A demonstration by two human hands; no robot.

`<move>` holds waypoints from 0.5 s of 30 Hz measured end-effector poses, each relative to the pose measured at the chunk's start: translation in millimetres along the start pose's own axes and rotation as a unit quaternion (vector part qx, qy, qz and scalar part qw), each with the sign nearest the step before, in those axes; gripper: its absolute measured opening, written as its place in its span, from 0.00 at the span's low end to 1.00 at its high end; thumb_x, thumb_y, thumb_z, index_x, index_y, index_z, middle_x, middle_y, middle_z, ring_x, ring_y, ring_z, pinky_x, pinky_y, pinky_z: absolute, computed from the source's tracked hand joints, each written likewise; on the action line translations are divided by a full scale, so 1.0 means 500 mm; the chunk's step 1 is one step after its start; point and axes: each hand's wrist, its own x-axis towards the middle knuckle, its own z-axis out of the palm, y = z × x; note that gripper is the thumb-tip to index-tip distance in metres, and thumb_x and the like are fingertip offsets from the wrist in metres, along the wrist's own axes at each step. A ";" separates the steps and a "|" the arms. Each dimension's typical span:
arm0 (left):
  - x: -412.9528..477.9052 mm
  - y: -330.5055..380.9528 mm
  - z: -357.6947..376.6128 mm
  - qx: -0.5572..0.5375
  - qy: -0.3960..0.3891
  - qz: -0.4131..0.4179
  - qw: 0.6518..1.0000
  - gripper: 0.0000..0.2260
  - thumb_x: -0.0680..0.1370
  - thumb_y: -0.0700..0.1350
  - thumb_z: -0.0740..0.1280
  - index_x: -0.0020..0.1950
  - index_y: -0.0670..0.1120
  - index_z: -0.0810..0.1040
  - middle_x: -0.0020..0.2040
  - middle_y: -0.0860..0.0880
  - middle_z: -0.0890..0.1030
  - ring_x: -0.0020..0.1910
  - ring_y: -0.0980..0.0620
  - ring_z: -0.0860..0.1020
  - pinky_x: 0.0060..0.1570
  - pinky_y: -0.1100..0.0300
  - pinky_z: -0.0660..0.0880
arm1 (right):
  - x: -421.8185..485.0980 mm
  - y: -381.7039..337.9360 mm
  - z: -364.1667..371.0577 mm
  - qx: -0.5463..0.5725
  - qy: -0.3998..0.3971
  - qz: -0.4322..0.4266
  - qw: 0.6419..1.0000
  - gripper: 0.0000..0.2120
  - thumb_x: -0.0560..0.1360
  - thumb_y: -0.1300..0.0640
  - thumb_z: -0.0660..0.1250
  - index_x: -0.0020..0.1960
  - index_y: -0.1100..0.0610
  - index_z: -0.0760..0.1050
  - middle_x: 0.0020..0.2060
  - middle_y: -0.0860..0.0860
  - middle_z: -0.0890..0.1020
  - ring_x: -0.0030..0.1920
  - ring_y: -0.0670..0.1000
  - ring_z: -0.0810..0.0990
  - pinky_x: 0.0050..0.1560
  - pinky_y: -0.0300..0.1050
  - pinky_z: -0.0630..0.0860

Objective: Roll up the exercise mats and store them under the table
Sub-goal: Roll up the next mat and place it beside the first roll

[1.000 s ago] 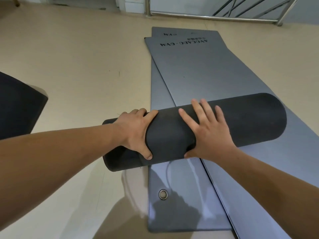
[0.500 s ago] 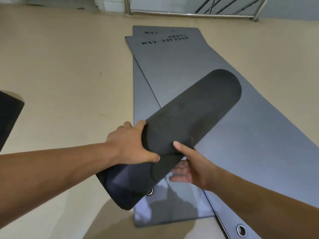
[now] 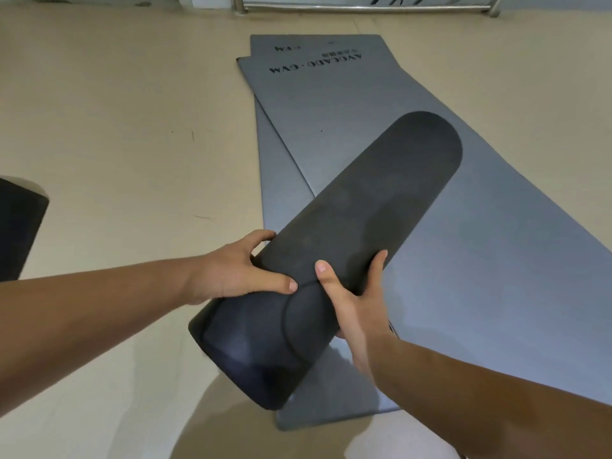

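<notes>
A rolled dark grey mat (image 3: 371, 207) is lifted off the floor and points diagonally up to the right. My left hand (image 3: 238, 273) grips its left side near the lower end. On the right side, my right hand (image 3: 354, 299) wraps around it from below with the thumb on top. Two flat grey mats lie on the floor beneath: the upper flat mat (image 3: 347, 104) with black lettering at its far end, and the lower flat mat (image 3: 281, 180) showing along its left edge.
Beige floor (image 3: 116, 127) spreads to the left. A dark object (image 3: 20, 226) sits at the left edge of view. A metal railing (image 3: 364, 8) runs along the far wall.
The rolled mat has gone from lying crosswise on the flat mats to being lifted and turned diagonal. My right hand has shifted from on top of the roll to gripping it from beneath.
</notes>
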 end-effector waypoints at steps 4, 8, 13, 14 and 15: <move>-0.047 -0.056 0.003 -0.087 0.033 -0.017 0.996 0.43 0.69 0.55 0.84 0.78 0.67 0.65 0.58 0.55 0.81 0.53 0.55 0.83 0.49 0.61 0.79 | -0.001 -0.015 0.017 -0.076 -0.032 -0.018 0.996 0.56 0.67 0.35 0.81 0.80 0.25 0.44 0.78 0.37 0.65 0.75 0.52 0.70 0.71 0.64 0.75; -0.106 -0.139 -0.033 -0.142 0.064 -0.022 0.988 0.48 0.66 0.55 0.86 0.79 0.69 0.63 0.59 0.52 0.82 0.55 0.54 0.85 0.55 0.57 0.80 | -0.007 -0.023 0.090 -0.105 -0.124 -0.019 0.986 0.61 0.65 0.40 0.84 0.81 0.27 0.43 0.72 0.34 0.68 0.71 0.47 0.74 0.70 0.60 0.77; -0.209 -0.276 -0.092 -0.243 0.126 -0.030 0.961 0.40 0.70 0.47 0.84 0.75 0.68 0.67 0.50 0.53 0.87 0.45 0.58 0.87 0.40 0.66 0.81 | -0.026 0.030 0.271 -0.185 -0.229 -0.011 0.956 0.73 0.53 0.36 0.88 0.79 0.25 0.38 0.76 0.35 0.68 0.72 0.44 0.74 0.73 0.55 0.73; -0.231 -0.310 -0.105 -0.258 0.141 -0.036 0.955 0.40 0.70 0.46 0.84 0.74 0.67 0.67 0.50 0.53 0.87 0.45 0.57 0.87 0.39 0.66 0.81 | -0.032 0.047 0.313 -0.206 -0.243 -0.014 0.948 0.76 0.49 0.33 0.88 0.79 0.25 0.37 0.78 0.37 0.66 0.74 0.46 0.72 0.75 0.56 0.72; -0.255 -0.344 -0.118 -0.269 0.156 -0.043 0.949 0.40 0.70 0.46 0.84 0.74 0.67 0.67 0.51 0.53 0.86 0.45 0.57 0.87 0.40 0.65 0.82 | -0.042 0.063 0.355 -0.229 -0.256 -0.013 0.939 0.78 0.46 0.31 0.87 0.79 0.26 0.35 0.78 0.38 0.64 0.75 0.48 0.71 0.75 0.57 0.71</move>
